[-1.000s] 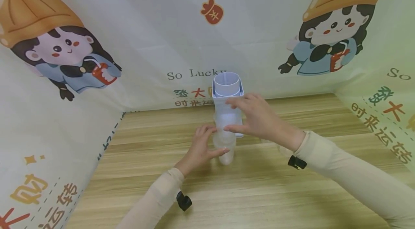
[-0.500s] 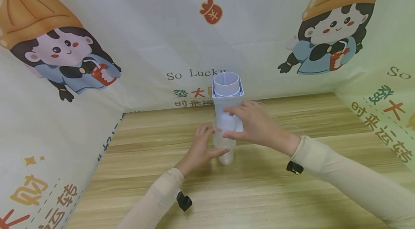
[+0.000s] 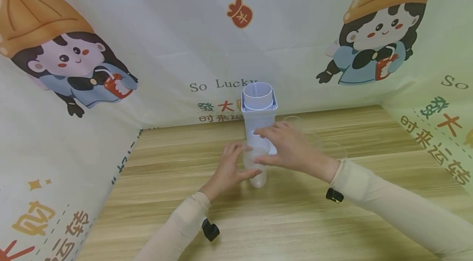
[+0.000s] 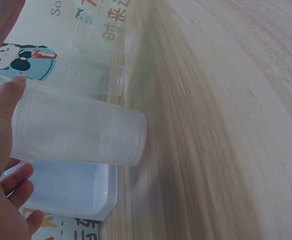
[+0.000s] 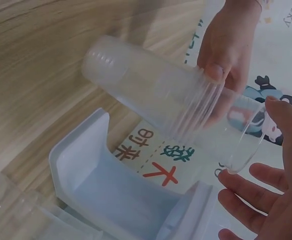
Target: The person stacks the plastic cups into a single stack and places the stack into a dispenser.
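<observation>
My left hand grips a stack of clear plastic cups around its upper part, thumb on the near side. The stack stands upright close over the table; its base shows in the left wrist view. Just above, my right hand holds another clear cup near its rim between thumb and fingers. That cup's lower part is inside the stack's top in the right wrist view. Right behind the hands stands a tall pale blue plastic holder with a round tube at its top.
Several clear cups stand behind and to the right of the holder, partly hidden by the right arm in the head view. A printed cloth encloses the wood-grain table at back and sides.
My right hand has moved down toward the left hand, and the cup in it has sunk into the stack. More of the holder's front shows. The left hand stays put.
</observation>
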{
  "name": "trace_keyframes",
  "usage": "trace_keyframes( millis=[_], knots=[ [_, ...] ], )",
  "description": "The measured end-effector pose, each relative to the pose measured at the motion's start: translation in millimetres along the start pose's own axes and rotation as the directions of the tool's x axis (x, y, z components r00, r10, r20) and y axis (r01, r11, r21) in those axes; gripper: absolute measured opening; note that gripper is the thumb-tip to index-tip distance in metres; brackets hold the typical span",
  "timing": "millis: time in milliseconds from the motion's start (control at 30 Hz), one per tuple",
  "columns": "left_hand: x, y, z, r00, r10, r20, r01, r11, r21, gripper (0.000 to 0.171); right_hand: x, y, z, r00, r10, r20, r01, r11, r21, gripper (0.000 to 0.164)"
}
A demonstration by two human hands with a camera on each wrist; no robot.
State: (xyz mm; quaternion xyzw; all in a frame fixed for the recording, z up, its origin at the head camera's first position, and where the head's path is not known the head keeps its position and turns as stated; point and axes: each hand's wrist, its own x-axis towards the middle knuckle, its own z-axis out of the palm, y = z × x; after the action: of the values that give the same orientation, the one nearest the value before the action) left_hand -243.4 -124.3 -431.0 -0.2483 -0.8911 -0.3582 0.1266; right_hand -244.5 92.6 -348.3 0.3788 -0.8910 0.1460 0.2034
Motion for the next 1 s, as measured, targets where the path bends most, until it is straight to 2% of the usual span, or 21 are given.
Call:
trace_keyframes(
  millis=[367,600,1000],
  knots=[
    [-1.6,1.8,-0.9,0.999,0.032,-0.011,-0.032,0.999,0.018,0.062,-3,0,9,1.0,-0.029,0.007,0.029,0.998,-0.047,0.069],
    [-1.8,2.7,-2.0,1.0,0.011,0.003,-0.011,1.0,-0.002,0.063,-4,-2,11,0.999,-0.038,0.019,0.039,0.997,-0.062,0.069],
    [-3.3,2.4,-0.5,1.0,0.018,-0.017,-0.019,0.999,-0.026,0.063,-6,-2,18,0.999,-0.046,0.01,0.046,0.996,-0.078,0.069]
  ],
)
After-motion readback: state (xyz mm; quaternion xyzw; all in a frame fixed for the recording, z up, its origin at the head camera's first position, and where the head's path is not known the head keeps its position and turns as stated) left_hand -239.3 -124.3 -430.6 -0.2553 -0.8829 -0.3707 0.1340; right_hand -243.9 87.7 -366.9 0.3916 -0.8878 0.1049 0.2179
